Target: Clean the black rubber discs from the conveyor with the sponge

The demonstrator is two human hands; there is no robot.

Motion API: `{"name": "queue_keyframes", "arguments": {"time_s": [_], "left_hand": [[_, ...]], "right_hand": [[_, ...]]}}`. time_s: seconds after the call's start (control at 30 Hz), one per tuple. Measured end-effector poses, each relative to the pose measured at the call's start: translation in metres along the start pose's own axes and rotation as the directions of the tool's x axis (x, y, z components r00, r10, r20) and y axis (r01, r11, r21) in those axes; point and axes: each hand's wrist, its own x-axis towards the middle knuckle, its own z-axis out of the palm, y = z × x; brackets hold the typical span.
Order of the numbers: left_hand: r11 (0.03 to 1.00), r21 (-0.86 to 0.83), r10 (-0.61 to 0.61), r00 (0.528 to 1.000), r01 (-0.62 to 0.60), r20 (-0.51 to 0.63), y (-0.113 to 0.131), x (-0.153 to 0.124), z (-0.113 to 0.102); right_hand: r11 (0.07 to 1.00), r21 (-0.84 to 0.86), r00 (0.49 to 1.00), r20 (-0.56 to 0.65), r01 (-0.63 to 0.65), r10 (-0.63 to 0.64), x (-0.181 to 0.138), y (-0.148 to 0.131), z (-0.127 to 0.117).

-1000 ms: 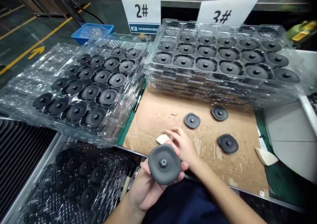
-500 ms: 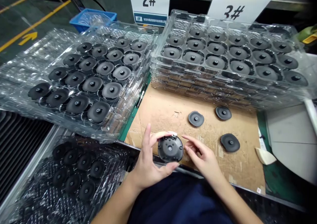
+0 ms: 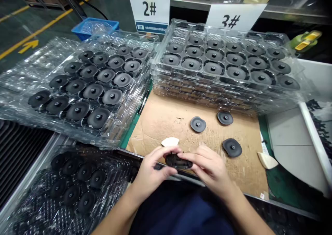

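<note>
Both hands grip a black rounded plastic part (image 3: 178,161), tilted so that I see it mostly edge-on. My left hand (image 3: 148,172) is closed on its left end, thumb below and fingers above. My right hand (image 3: 213,167) pinches its right end, fingertips on the top edge. The part is above the front edge of the cardboard sheet (image 3: 155,114). Just beyond it lies a white wedge-shaped piece (image 3: 170,142). Farther right on the cardboard are three black discs with central stubs: one disc (image 3: 198,124), another disc (image 3: 225,117) and a nearer disc (image 3: 232,147).
Stacked clear trays of black discs stand at the left (image 3: 114,124) and at the back right (image 3: 181,77). Another clear tray (image 3: 38,200) sits lower left. A second white wedge (image 3: 267,160) lies right. Behind are a blue bin (image 3: 77,30) and numbered signs (image 3: 153,22).
The black part has turned from face-up to edge-on. My right hand has moved in from beside it and taken hold of its right end. The view has shifted slightly.
</note>
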Motion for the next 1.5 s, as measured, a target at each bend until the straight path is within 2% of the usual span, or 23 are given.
{"name": "queue_keyframes", "arguments": {"time_s": [0.07, 0.17, 0.27, 0.33, 0.4, 0.47, 0.53, 0.6, 0.7, 0.83, 0.97, 1.2, 1.37, 1.5], "left_hand": [[0.991, -0.053, -0.123, 0.992, 0.123, 0.009, 0.000, -0.001, 0.001], [0.977, -0.047, -0.209, 0.977, 0.208, -0.036, -0.004, -0.006, 0.001], [0.946, 0.019, -0.322, 0.943, 0.324, -0.084, -0.017, -0.022, -0.010], [0.898, 0.095, -0.414, 0.897, 0.430, -0.153, -0.028, -0.041, -0.030], [0.821, 0.170, -0.488, 0.825, 0.545, -0.285, -0.037, -0.070, -0.059], [0.724, 0.233, -0.506, 0.729, 0.650, -0.462, -0.042, -0.107, -0.093], [0.605, 0.275, -0.459, 0.609, 0.748, -0.647, -0.042, -0.148, -0.125], [0.473, 0.285, -0.401, 0.491, 0.834, -0.773, -0.037, -0.188, -0.153], [0.309, 0.269, -0.339, 0.370, 0.912, -0.865, -0.031, -0.233, -0.186], [0.190, 0.229, -0.282, 0.276, 0.955, -0.919, -0.033, -0.254, -0.221], [0.158, 0.215, -0.244, 0.249, 0.964, -0.937, -0.044, -0.248, -0.253], [0.208, 0.247, -0.206, 0.289, 0.946, -0.935, -0.068, -0.227, -0.298], [0.311, 0.292, -0.160, 0.352, 0.904, -0.922, -0.094, -0.219, -0.313], [0.393, 0.350, -0.020, 0.389, 0.850, -0.921, -0.109, -0.229, -0.314]], "right_hand": [[0.996, 0.065, 0.997, -0.044, -0.058, 0.061, -0.002, -0.006, 0.007], [0.990, 0.128, 0.998, -0.018, -0.058, 0.061, -0.008, -0.007, 0.018], [0.985, 0.149, 0.994, 0.080, -0.087, 0.076, -0.017, 0.011, 0.027], [0.990, 0.100, 0.991, 0.105, -0.099, 0.088, -0.021, 0.032, 0.033], [0.995, 0.067, 0.995, 0.084, -0.067, 0.062, -0.022, 0.052, 0.041], [0.997, 0.074, 0.998, 0.060, -0.028, 0.024, -0.024, 0.067, 0.048], [0.997, 0.071, 0.999, 0.033, -0.009, 0.007, -0.027, 0.075, 0.053], [0.999, 0.053, 1.000, 0.028, -0.009, 0.007, -0.030, 0.077, 0.054], [0.999, -0.001, 0.998, 0.043, -0.039, 0.039, -0.034, 0.076, 0.055], [0.997, -0.054, 0.998, 0.042, -0.053, 0.056, -0.034, 0.074, 0.055], [0.993, -0.106, 0.999, 0.022, -0.045, 0.048, -0.032, 0.072, 0.055], [0.975, -0.215, 0.998, -0.032, -0.064, 0.059, -0.035, 0.070, 0.062], [0.953, -0.299, 0.998, -0.054, -0.042, 0.027, -0.032, 0.065, 0.065], [0.935, -0.355, 0.999, -0.048, 0.002, -0.021, -0.028, 0.059, 0.066]]}}
